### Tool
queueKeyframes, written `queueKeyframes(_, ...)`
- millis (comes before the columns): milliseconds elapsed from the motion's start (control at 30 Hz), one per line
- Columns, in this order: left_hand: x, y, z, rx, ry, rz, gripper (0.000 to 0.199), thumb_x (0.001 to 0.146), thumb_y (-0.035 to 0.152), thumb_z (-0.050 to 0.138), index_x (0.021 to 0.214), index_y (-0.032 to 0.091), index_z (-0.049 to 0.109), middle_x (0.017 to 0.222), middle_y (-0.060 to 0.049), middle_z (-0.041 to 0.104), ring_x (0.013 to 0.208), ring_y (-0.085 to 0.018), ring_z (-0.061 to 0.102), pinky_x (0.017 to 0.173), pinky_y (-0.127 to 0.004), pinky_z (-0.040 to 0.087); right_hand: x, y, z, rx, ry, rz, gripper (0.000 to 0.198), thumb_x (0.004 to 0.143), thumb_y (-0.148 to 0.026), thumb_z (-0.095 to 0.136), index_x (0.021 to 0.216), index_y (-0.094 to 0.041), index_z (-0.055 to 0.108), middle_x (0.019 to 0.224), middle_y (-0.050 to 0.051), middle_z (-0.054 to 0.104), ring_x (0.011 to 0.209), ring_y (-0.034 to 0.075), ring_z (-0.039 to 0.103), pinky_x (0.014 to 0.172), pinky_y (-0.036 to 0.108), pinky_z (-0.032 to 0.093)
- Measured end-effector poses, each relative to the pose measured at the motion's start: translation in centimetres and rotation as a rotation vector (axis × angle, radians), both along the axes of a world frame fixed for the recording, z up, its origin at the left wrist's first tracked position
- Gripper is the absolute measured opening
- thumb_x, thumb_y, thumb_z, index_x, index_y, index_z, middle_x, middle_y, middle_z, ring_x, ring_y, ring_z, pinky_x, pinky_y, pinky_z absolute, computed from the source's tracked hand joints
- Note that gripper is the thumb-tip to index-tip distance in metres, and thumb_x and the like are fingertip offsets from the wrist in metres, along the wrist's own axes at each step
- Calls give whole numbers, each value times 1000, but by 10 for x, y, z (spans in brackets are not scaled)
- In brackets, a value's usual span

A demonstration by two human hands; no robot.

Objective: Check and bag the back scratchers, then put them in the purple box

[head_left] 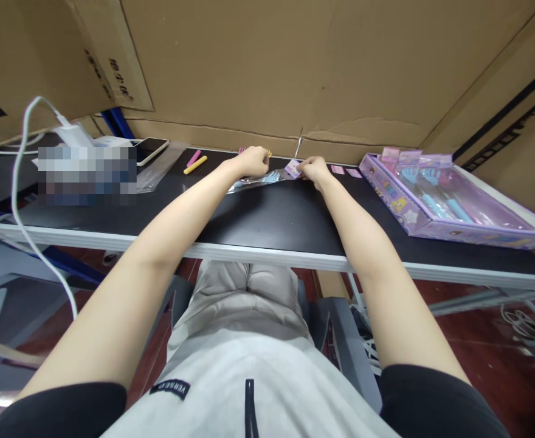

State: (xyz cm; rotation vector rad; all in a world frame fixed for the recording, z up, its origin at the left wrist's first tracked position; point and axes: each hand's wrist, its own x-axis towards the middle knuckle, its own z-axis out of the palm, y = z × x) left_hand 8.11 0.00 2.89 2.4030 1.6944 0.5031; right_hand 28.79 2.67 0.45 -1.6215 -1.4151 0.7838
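Observation:
On the black table lies a clear plastic bag (256, 180) holding a light-blue fork-shaped piece (272, 177). My right hand (315, 170) pinches a small purple printed card (292, 168) at the right end of that bag. Fingers curled, my left hand (253, 162) is closed just above the bag's middle; what it grips, if anything, is hidden. Behind the left hand, pink prongs (242, 150) and a bit of yellow (270, 153) peek out. Two small pink cards (337, 170) lie to the right of my right hand.
A purple display box (413, 228) with several bagged blue and pink pieces stands at the right. Leftward lie a pink stick (194, 158), a yellow stick (195, 165), an unfilled-looking clear bag (162, 169), a phone (151, 151) and a white cable (16, 182). Cardboard (249, 67) walls the back.

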Motion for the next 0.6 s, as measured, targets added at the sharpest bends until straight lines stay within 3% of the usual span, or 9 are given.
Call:
queueKeyframes(100,33,18,-6,-44,-176,56,37,83,11,67,116,11,83,128,-20,80,128,-35,72,109,-38,54,1,1,-1,-7,107,-11,31,83,6,63,72,-20,53,66,1,61,76,18,71,100,44,64)
queueKeyframes(200,62,36,-18,-117,-447,117,8,89,18,73,89,12,78,100,-20,81,118,-37,74,100,-40,56,3,4,-3,-13,193,-6,31,84,6,64,76,-21,52,70,1,63,77,18,73,93,40,68)
queueKeyframes(333,80,49,-32,-179,-729,201,26,91,15,75,69,20,61,67,-9,67,102,-31,74,91,-37,55,3,5,-4,6,270,15,29,89,3,65,81,-21,50,77,2,66,76,15,73,88,35,69)
queueKeyframes(433,78,52,-36,-210,-852,212,29,93,13,74,70,21,60,62,-4,60,90,-26,72,88,-37,55,1,2,-2,3,320,13,28,94,2,59,83,-21,47,81,1,66,77,12,72,86,32,69)
queueKeyframes(600,66,54,-39,-245,-899,201,29,96,16,72,68,19,62,64,-3,61,76,-19,65,82,-35,54,-6,-2,-1,12,415,24,29,99,2,54,82,-20,46,83,0,60,79,11,69,86,33,70)
